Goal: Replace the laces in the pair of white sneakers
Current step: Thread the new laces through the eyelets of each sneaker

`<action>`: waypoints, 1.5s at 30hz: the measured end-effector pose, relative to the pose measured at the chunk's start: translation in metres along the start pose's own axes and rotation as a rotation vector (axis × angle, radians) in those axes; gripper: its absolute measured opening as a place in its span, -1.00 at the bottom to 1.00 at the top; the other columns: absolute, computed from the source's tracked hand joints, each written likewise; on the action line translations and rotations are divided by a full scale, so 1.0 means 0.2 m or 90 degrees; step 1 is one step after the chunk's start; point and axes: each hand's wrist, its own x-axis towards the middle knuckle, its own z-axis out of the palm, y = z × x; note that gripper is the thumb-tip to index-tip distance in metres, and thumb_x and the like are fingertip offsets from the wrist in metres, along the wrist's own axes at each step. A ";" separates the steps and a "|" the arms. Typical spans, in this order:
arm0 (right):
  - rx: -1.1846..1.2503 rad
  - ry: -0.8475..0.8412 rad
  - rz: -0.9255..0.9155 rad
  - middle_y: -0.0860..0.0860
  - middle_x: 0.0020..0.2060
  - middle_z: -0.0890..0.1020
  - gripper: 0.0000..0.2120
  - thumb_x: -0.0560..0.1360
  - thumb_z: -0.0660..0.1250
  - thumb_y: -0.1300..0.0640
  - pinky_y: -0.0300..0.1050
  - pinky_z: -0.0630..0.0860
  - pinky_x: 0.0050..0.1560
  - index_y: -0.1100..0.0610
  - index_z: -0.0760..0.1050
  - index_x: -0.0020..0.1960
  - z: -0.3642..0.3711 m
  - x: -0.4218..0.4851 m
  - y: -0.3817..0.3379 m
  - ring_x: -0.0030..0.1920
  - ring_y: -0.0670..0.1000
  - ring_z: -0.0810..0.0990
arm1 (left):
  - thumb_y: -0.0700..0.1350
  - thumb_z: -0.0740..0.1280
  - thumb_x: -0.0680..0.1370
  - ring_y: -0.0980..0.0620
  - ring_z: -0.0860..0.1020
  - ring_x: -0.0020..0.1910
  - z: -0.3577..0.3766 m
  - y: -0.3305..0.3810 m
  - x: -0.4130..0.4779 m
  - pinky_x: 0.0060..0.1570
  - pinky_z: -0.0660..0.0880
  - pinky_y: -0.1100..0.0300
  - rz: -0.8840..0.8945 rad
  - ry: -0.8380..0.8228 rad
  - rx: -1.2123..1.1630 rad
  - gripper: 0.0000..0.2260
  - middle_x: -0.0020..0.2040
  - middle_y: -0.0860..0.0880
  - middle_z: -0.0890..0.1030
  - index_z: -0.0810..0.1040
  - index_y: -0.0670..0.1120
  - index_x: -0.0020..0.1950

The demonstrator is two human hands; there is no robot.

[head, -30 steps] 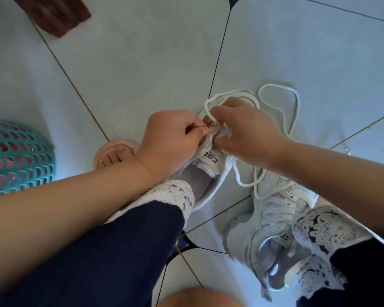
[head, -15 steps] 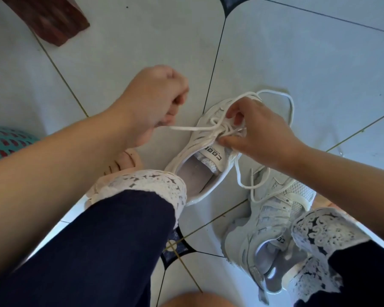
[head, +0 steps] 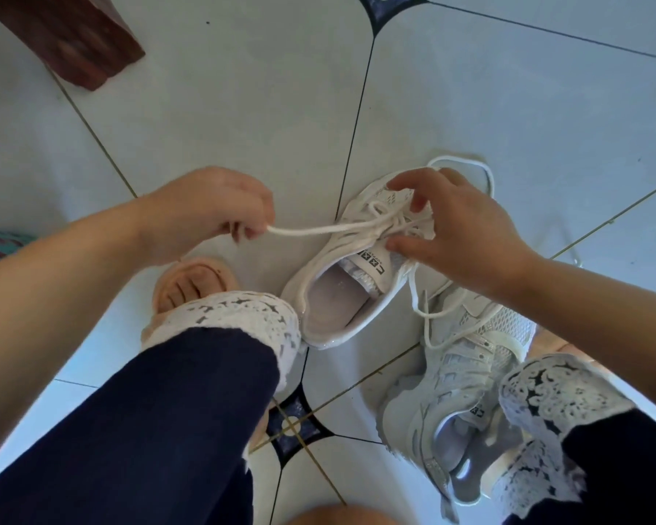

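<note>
On a white tiled floor (head: 243, 108), the left hand (head: 205, 210) pinches a lace (head: 311, 231) drawn sideways from the sneaker (head: 319, 265); the right hand (head: 466, 233), fingers spread, steadies its tongue (head: 372, 265). A steady, level pull against that brace should tighten it evenly.

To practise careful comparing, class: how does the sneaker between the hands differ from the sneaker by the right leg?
The sneaker between the hands is handled: the left hand pinches its lace and the right hand touches its tongue; the sneaker by the right leg lies untouched. The first lies farther out on the floor, the second nearer. Both are white.
</note>
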 end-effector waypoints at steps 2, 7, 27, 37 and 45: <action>0.022 0.009 0.011 -0.14 -0.06 0.41 -0.45 0.32 0.46 -0.06 -0.44 0.22 -0.29 -0.12 0.35 0.25 0.00 -0.01 0.00 -0.30 -0.32 0.36 | 0.05 0.41 0.25 0.12 0.47 -0.25 0.07 -0.01 0.05 -0.18 0.38 0.23 -0.019 -0.006 0.175 -0.86 -0.26 0.06 0.56 0.58 0.03 -0.27; 0.086 0.031 0.042 -0.16 -0.22 0.42 -0.62 0.31 0.43 -0.09 -0.47 0.28 -0.32 -0.06 0.36 0.03 0.01 -0.08 0.01 -0.32 -0.27 0.38 | 0.26 0.34 0.28 0.24 0.47 -0.23 0.26 0.09 0.16 -0.20 0.41 0.27 0.071 0.020 0.300 -0.62 -0.17 0.15 0.56 0.46 0.16 0.02; -0.085 -0.095 -0.065 -0.18 -0.01 0.42 -0.78 0.37 0.27 -0.18 -0.13 0.44 -0.25 -0.16 0.47 -0.01 -0.02 -0.14 0.00 -0.12 -0.06 0.51 | -0.21 0.34 0.41 0.23 0.41 -0.48 0.25 0.16 0.14 -0.50 0.31 0.41 0.034 0.038 0.030 -0.87 -0.50 0.11 0.51 0.61 -0.04 -0.31; 0.013 -0.057 -0.008 -0.24 -0.22 0.35 -0.62 0.27 0.35 -0.18 -0.32 0.24 -0.36 -0.14 0.29 0.01 0.00 -0.20 0.03 -0.28 -0.34 0.41 | -0.16 0.13 0.42 0.11 0.27 -0.53 0.16 0.08 0.13 -0.55 0.15 0.29 -0.028 -0.050 -0.298 -0.78 -0.51 -0.02 0.42 0.43 -0.09 -0.42; -0.074 -0.002 0.171 -0.12 -0.34 0.46 -0.72 0.37 0.42 -0.04 -0.13 0.27 -0.22 0.01 0.39 -0.04 -0.30 -0.06 0.18 -0.30 -0.02 0.43 | 0.02 0.37 0.43 0.09 0.44 -0.07 0.14 0.08 0.19 -0.07 0.35 0.20 0.133 0.203 0.458 -0.83 -0.11 0.11 0.48 0.53 0.12 0.00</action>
